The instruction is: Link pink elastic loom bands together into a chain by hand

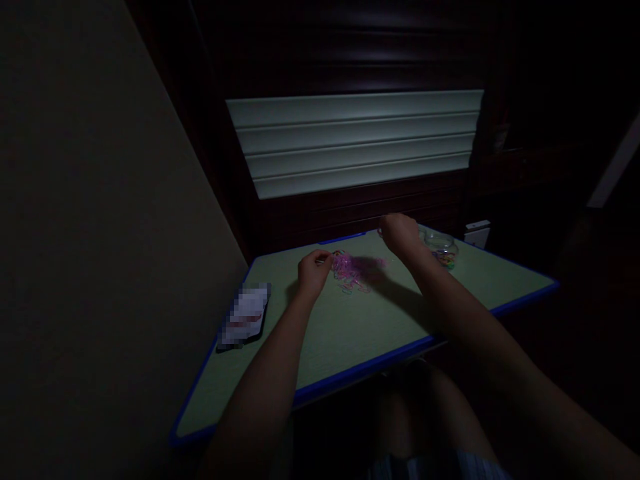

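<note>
Hovering over table [345, 340] nr jar [442, 243]: R hand [399, 233].
L hand [314, 270] at pink loops [351, 270]; can't tell if grips clamped.

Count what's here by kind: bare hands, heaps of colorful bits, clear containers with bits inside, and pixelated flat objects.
Hands, left hand and right hand: 2
Heap of colorful bits: 1
Clear container with bits: 1
Pixelated flat object: 1
Total: 5

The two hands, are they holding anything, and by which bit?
It can't be told in this dim light. The left hand is at the edge of the pink pile; the right hand hides its own fingertips.
</note>
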Action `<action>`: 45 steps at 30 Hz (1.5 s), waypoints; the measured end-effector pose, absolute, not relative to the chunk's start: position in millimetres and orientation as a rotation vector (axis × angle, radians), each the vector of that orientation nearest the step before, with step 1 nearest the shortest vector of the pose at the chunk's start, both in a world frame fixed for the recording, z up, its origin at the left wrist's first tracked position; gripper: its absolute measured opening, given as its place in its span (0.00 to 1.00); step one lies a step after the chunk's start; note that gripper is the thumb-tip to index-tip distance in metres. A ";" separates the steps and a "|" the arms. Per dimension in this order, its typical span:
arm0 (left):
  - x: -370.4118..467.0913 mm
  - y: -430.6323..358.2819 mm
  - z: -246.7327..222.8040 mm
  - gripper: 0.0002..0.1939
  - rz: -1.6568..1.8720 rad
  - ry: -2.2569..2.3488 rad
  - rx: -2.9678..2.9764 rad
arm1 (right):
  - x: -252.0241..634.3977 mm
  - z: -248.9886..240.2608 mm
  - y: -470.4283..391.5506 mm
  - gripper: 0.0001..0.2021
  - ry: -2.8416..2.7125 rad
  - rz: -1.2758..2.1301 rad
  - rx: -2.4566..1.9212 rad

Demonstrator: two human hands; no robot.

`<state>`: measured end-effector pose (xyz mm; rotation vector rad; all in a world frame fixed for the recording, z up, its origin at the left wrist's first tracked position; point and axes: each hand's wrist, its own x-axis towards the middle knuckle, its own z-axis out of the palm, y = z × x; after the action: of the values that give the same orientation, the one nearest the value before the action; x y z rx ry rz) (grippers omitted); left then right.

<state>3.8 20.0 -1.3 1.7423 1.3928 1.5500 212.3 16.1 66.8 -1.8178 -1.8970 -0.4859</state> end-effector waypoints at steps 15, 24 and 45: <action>4.8 20.7 -5.0 0.09 1.516 1.397 1.745 | 280.9 75.2 11.9 0.17 -1.160 -0.342 -2.170; 4.9 19.2 -4.4 0.09 1.526 1.384 1.719 | 281.0 76.8 10.9 0.17 -1.155 -0.299 -2.215; 4.3 15.7 1.1 0.07 1.547 1.423 1.787 | 235.8 56.8 27.4 0.13 -1.688 -0.347 -1.971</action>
<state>4.3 15.7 1.1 1.7870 1.4233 1.5468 235.8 27.4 56.8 -1.9708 -1.6884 -0.3475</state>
